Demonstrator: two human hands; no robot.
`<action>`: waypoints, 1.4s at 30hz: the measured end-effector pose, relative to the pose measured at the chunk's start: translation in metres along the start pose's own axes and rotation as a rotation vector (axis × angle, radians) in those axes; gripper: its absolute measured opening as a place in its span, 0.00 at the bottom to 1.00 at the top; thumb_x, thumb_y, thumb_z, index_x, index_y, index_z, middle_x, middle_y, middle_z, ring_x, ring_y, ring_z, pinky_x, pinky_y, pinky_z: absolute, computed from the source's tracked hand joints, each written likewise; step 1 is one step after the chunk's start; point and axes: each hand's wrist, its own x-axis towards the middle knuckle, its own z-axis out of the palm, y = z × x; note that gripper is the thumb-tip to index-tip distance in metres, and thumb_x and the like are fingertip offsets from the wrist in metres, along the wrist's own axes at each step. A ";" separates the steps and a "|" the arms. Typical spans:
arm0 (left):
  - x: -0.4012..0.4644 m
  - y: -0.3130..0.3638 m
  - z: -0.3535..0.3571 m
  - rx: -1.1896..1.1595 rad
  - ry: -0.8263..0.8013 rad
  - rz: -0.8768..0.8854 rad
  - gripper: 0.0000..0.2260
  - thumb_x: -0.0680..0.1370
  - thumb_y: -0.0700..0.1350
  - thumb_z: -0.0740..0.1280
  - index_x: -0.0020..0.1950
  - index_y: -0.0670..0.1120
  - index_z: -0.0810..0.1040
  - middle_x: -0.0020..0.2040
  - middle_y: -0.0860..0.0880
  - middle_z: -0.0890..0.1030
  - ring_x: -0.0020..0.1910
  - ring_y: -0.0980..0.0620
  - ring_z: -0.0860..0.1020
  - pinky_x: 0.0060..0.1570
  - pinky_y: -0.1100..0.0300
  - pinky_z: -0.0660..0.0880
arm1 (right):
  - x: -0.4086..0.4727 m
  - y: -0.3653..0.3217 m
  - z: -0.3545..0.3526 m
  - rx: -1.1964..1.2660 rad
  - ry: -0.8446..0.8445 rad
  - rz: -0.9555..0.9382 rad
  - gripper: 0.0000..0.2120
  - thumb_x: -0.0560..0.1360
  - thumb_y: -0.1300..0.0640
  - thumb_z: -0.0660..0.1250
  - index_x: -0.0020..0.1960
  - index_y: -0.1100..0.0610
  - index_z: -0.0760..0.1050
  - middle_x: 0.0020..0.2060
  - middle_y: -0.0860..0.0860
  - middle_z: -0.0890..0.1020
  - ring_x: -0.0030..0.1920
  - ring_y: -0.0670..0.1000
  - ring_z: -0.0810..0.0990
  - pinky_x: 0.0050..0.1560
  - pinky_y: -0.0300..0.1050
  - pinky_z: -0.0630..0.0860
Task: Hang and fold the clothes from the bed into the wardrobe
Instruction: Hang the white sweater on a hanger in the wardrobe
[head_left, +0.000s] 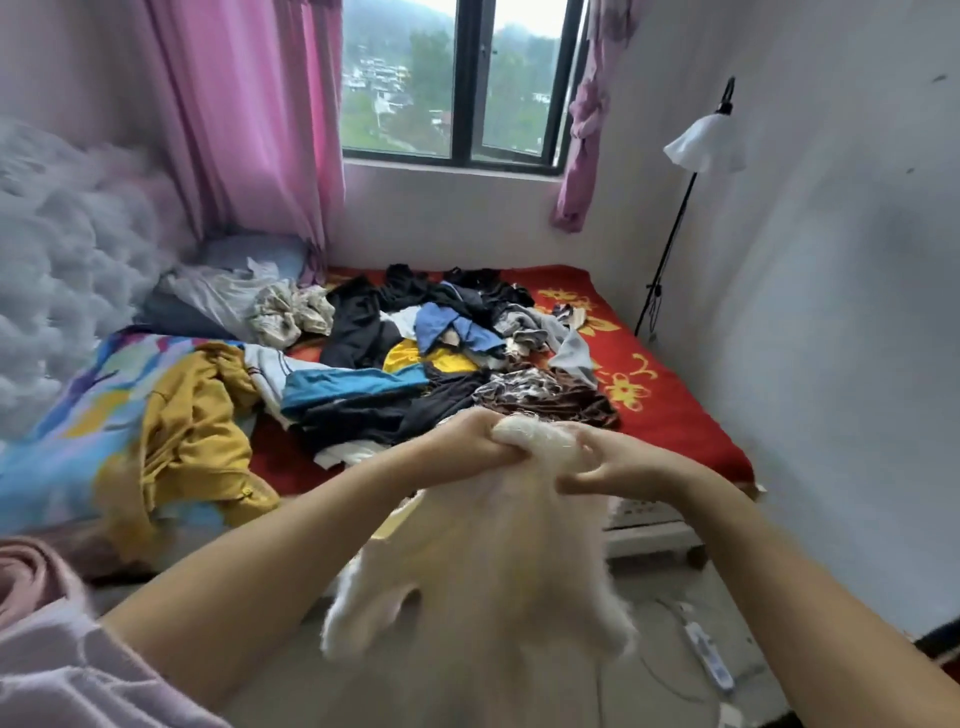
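A fluffy cream-white garment (498, 561) hangs in the air in front of me, blurred by motion. My left hand (467, 441) grips its bunched top edge from the left. My right hand (608, 467) pinches the same edge from the right. Both hands are held over the foot of the bed (680, 415), which has a red flowered cover. A heap of clothes (415, 358) lies across the bed: black, blue, yellow and leopard-print pieces. A mustard-yellow shirt (192, 436) lies apart on the left. The wardrobe is not in view.
A floor lamp (701, 145) with a white shade stands against the right wall. A power strip (709, 660) and cable lie on the floor at the lower right. Pink curtains (249, 114) frame the window behind the bed. A grey fluffy blanket (57, 270) is at the left.
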 end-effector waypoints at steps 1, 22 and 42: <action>-0.005 0.008 0.001 -0.045 -0.005 0.002 0.13 0.69 0.51 0.68 0.42 0.42 0.81 0.37 0.52 0.79 0.38 0.60 0.75 0.43 0.55 0.75 | 0.005 -0.007 0.007 0.031 -0.025 -0.073 0.24 0.72 0.53 0.72 0.66 0.48 0.71 0.57 0.45 0.79 0.57 0.43 0.77 0.59 0.42 0.75; -0.218 0.073 0.013 -0.374 0.673 -0.159 0.16 0.76 0.40 0.68 0.61 0.52 0.71 0.51 0.50 0.76 0.48 0.63 0.77 0.56 0.58 0.75 | 0.008 -0.170 0.098 0.782 0.173 -0.439 0.09 0.75 0.64 0.58 0.42 0.66 0.75 0.35 0.57 0.73 0.38 0.53 0.71 0.40 0.47 0.67; -0.478 0.030 0.003 -0.191 0.987 -0.605 0.17 0.75 0.53 0.67 0.57 0.44 0.75 0.51 0.47 0.79 0.53 0.46 0.79 0.56 0.49 0.77 | -0.088 -0.395 0.270 1.006 0.213 -0.541 0.06 0.65 0.59 0.56 0.31 0.54 0.69 0.28 0.49 0.71 0.31 0.48 0.70 0.32 0.42 0.64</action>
